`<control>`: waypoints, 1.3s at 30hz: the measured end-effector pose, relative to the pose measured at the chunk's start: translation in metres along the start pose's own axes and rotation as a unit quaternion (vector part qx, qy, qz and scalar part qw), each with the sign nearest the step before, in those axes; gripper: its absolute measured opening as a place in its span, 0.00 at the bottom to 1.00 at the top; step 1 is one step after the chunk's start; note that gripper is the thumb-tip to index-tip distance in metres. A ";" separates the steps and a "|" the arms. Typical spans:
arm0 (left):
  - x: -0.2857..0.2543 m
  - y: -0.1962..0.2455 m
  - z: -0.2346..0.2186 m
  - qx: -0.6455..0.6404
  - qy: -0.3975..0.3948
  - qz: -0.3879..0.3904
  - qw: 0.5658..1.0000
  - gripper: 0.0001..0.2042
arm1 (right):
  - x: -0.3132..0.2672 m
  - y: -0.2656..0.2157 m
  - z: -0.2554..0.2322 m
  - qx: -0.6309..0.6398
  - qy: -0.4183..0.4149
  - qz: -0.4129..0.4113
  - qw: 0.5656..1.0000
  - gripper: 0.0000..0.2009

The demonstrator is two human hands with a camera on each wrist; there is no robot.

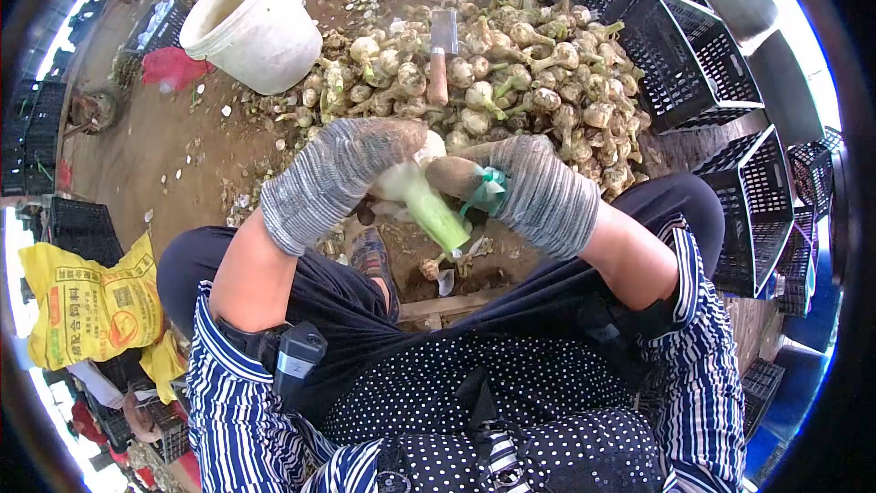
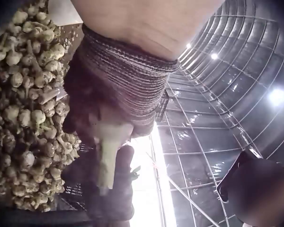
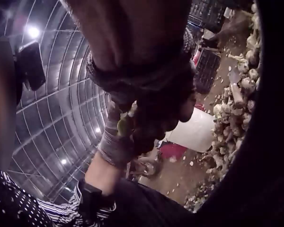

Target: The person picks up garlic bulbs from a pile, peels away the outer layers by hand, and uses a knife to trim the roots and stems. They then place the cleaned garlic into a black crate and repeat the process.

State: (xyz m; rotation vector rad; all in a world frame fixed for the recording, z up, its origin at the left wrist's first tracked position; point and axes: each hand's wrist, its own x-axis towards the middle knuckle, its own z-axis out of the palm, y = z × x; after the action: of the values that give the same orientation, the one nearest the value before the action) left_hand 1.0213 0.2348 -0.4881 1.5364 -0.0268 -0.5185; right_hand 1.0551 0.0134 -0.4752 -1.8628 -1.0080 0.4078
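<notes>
Both hands meet in front of the lap, in grey knit gloves with soiled brown fingers. Between them is a garlic bulb with a thick pale-green stem (image 1: 435, 212), its cut end slanting down toward the lap. The left hand (image 1: 333, 173) grips it around the bulb end, which the fingers mostly hide. From the other side the right hand (image 1: 538, 196) pinches it near the top, a green strip (image 1: 489, 190) tied around one finger. In the left wrist view the stem (image 2: 108, 156) hangs below the glove. A cleaver (image 1: 438, 78) with a wooden handle lies on the garlic heap just beyond.
A large heap of garlic bulbs (image 1: 584, 82) spreads over the dirt floor ahead. Left of it stands a white bucket (image 1: 274, 50), tilted in view. Black plastic crates (image 1: 680, 64) line the right side. A yellow sack (image 1: 87, 306) lies at the left.
</notes>
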 end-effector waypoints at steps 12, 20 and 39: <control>-0.002 0.004 0.004 -0.023 0.066 -0.047 0.996 0.23 | -0.005 -0.016 -0.006 0.126 -0.067 0.197 0.970 0.25; 0.006 -0.004 -0.002 0.055 0.049 0.060 0.995 0.26 | 0.000 -0.009 -0.006 0.243 -0.056 0.281 0.927 0.16; -0.007 0.034 0.032 0.151 0.143 0.026 0.978 0.25 | 0.005 0.013 -0.005 -0.120 0.148 -0.012 0.982 0.11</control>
State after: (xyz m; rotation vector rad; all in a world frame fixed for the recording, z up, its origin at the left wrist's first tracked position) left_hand 1.0146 0.2053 -0.4520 1.8912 0.0797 -0.2532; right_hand 1.0672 0.0116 -0.4829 -2.0502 -0.9044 -0.0112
